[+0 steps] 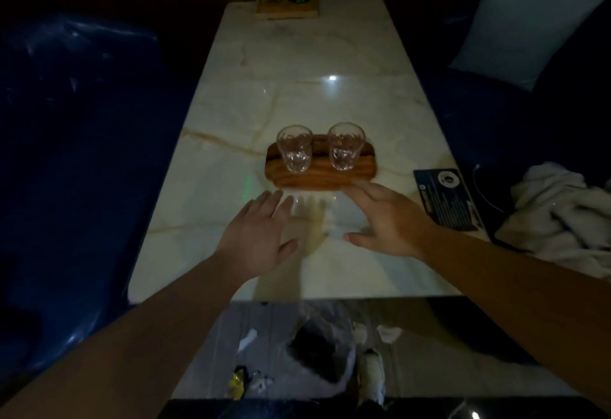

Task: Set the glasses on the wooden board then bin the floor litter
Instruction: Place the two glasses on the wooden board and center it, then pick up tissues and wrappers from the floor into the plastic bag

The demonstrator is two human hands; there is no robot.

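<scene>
On the pale marble-look rectangular table, pretty much dead centre, sits a small brown oval wooden board with two clear faceted drinking glasses on it, both upright. Left glass and right glass stand side by side with a gap between them, neither touching the other.

Both hands are just on the near side of the board, palms down, holding nothing. Left hand has its fingers spread and loose, tips near the board's near-left corner but not on it. Right hand is splayed too, thumb sticking out toward the left hand, fingertips right at the board's near edge; can't really tell if they touch it.

Down past the table's near edge, on the grey floor, there's a see-through plastic bag with its mouth open, plus litter around it: a yellow crumpled wrapper, and white paper scraps to the right of the bag.

Other stuff: a dark printed card at the table's right edge, a heap of white cloth beside it, a white square cushion on the dark blue seat.
</scene>
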